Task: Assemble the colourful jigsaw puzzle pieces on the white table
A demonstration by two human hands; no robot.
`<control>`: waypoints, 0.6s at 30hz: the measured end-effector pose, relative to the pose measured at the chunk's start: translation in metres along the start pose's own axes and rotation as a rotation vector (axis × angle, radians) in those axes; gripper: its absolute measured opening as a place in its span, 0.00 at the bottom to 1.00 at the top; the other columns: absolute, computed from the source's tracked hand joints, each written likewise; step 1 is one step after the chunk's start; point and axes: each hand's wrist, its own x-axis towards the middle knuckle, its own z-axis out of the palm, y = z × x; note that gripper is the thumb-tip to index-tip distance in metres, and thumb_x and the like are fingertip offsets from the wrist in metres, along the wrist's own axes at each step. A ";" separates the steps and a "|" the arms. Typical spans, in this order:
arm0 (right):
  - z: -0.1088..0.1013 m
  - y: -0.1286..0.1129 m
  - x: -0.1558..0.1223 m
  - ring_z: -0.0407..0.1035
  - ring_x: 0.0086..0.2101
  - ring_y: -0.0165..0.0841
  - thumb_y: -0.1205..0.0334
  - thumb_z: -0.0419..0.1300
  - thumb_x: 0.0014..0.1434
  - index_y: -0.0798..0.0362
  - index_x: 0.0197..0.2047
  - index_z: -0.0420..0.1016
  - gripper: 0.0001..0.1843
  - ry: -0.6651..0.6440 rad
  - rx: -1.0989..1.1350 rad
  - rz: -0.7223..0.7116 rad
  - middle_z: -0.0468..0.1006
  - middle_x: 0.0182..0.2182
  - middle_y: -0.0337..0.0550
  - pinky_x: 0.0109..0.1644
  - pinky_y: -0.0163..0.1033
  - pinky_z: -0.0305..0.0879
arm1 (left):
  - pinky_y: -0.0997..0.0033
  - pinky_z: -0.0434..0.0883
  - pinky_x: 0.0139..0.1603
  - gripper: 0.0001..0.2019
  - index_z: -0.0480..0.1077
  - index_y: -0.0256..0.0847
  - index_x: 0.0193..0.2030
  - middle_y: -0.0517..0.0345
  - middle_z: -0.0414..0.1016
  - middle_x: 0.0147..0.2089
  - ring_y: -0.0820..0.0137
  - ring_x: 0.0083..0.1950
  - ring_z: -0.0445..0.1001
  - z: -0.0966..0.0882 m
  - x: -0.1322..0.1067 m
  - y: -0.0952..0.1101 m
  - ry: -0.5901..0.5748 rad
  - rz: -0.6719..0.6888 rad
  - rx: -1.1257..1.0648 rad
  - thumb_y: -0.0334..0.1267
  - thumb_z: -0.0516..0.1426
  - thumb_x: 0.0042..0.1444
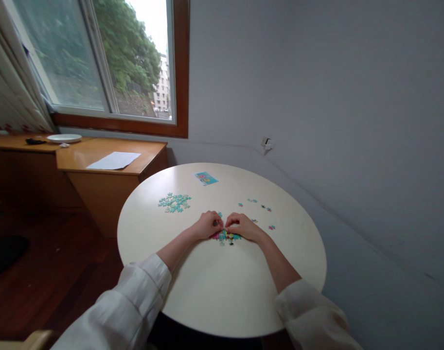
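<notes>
A partly joined jigsaw puzzle, pink, teal and yellow, lies on the round white table in front of me. My left hand is closed at its upper left edge, thumb and fingers pinched on jigsaw pieces there. From the other side my right hand meets it, its fingertips also closed on pieces at the puzzle's upper edge. The fingers cover much of what they grip. Just above the hands shows a teal puzzle piece. Several loose pieces lie right of my right hand, among them a pink and teal piece.
Farther left on the table is a spread of teal loose pieces. A small picture card lies near the far edge. Beyond stands a wooden desk with a paper sheet and a white plate. A wall borders the right.
</notes>
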 end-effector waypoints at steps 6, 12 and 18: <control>0.001 -0.001 0.000 0.65 0.29 0.28 0.66 0.62 0.43 0.57 0.24 0.73 0.03 -0.001 0.000 0.000 0.70 0.27 0.39 0.36 0.34 0.62 | 0.76 0.65 0.39 0.06 0.76 0.39 0.28 0.58 0.73 0.30 0.72 0.34 0.70 -0.001 -0.001 0.001 0.003 -0.005 0.008 0.31 0.56 0.46; 0.001 0.001 0.000 0.65 0.30 0.29 0.66 0.61 0.42 0.56 0.24 0.73 0.03 0.001 -0.011 -0.005 0.71 0.28 0.39 0.36 0.34 0.62 | 0.76 0.65 0.39 0.06 0.76 0.39 0.29 0.58 0.73 0.30 0.72 0.34 0.70 -0.002 -0.001 0.002 -0.004 -0.004 0.030 0.31 0.56 0.46; 0.002 0.007 0.003 0.66 0.30 0.29 0.71 0.55 0.44 0.56 0.26 0.74 0.07 0.067 -0.028 0.016 0.74 0.28 0.40 0.38 0.36 0.62 | 0.76 0.65 0.39 0.08 0.76 0.39 0.28 0.58 0.74 0.30 0.72 0.34 0.70 -0.002 -0.001 0.003 0.002 -0.003 0.009 0.30 0.55 0.47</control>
